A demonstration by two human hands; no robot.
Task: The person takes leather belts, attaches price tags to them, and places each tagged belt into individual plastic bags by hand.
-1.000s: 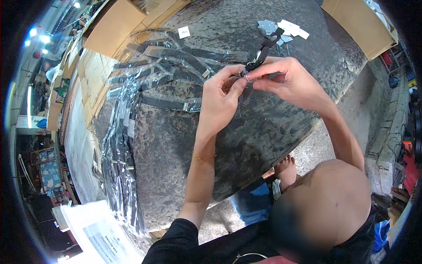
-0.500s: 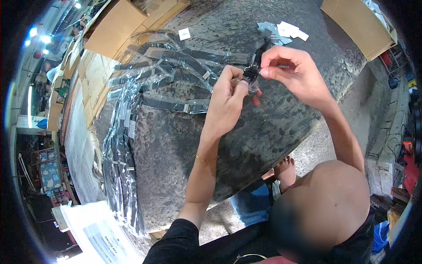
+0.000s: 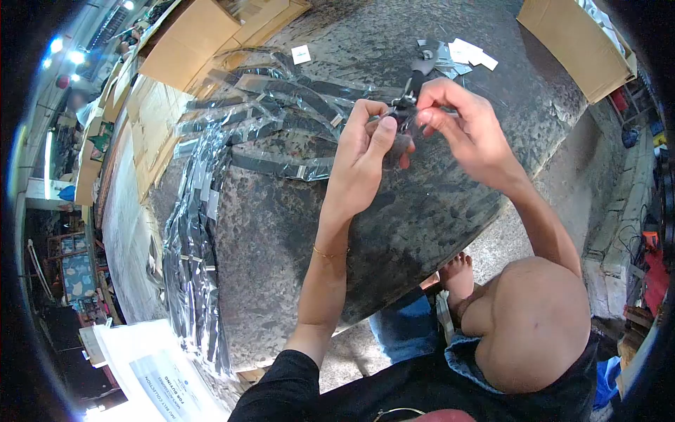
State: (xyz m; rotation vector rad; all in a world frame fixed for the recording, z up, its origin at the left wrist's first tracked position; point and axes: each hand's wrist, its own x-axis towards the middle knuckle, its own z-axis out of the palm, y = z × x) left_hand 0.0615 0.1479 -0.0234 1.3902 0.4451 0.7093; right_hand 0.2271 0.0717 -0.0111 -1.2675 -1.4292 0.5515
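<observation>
My left hand (image 3: 365, 152) is closed on a black strap (image 3: 418, 79) in clear plastic, near its dark buckle-like end. Thumb and forefinger of my right hand (image 3: 467, 126) pinch the clear wrapping just right of that end. The strap's far part reaches up between the hands to the cards. Left of my hands, several black straps in clear sleeves (image 3: 281, 167) lie spread on the dark table (image 3: 281, 260), and more hang in a long bundle at its left side. Small white cards (image 3: 467, 53) lie beyond my right hand.
One white card (image 3: 301, 54) lies behind the straps. Cardboard boxes stand at the back left (image 3: 190, 46) and back right (image 3: 576, 46). A printed sheet (image 3: 165, 380) is at the lower left. A bent knee (image 3: 538, 323) and bare foot (image 3: 458, 276) are at the lower right.
The right hand has shifted slightly down and its fingers have moved on the plastic. The strap's far part now shows more, spread between the hands and the cards. The left hand keeps its hold.
</observation>
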